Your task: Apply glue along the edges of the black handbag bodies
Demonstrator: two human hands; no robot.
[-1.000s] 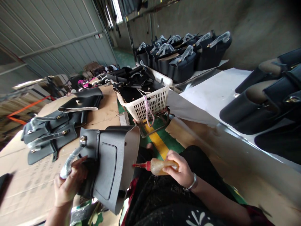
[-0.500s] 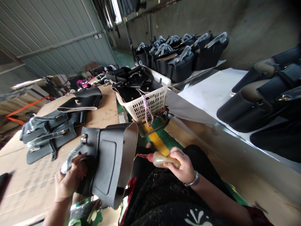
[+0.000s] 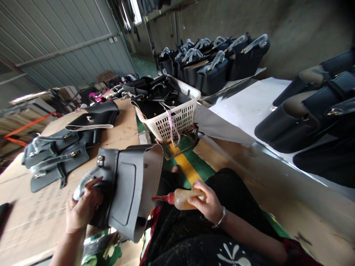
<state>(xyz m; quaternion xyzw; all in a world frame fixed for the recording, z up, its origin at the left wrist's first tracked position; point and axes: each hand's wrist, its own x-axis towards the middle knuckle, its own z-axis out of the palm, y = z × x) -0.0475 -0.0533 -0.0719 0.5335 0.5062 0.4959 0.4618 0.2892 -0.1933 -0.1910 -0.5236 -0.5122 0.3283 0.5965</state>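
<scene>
In the head view, my left hand is closed on a black handbag at its plastic-wrapped handle side. The bag is tilted, and its open edge with the pale lining faces right. My right hand grips a squeeze bottle of yellowish glue-like liquid. The bottle lies level in the hand, and its red nozzle points left, close to the bag's pale edge. Whether the tip touches the lining I cannot tell. My left fingers are partly hidden behind the bag.
Black bag parts lie on the cardboard-covered table at left. A white plastic basket full of black pieces stands ahead on a metal frame. Several finished-looking bags stand at the back, and more black bags are at right.
My right hand has moved left and slightly down with the bottle, bringing the red nozzle nearer the bag's edge. The left hand and bag have barely moved.
</scene>
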